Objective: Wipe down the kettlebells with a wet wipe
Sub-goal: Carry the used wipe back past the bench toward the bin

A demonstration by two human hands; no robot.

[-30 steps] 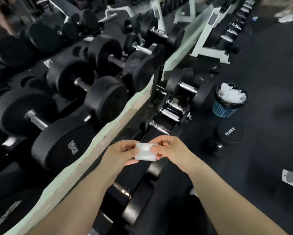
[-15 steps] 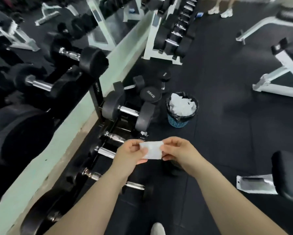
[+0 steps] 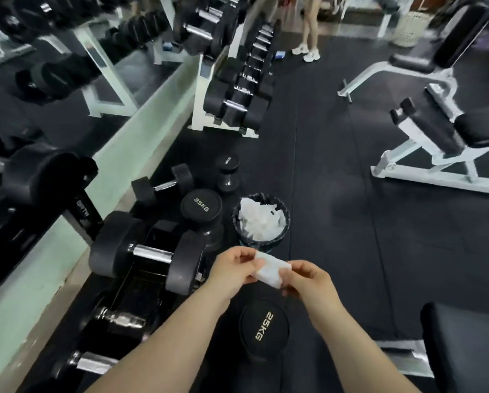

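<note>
Together, we held our left hand and right hand out in front of us at mid-frame, forearms reaching forward, each pinching one end of a folded white wet wipe stretched between them. Directly below our hands a 25KG weight stood on the floor. Just beyond the wipe sat a bin stuffed with used wipes, beside a 35KG weight.

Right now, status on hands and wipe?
Both hands, left and right, pinching folded wet wipe, not yet unfolded. No weight touched. Full bin just ahead.
</note>
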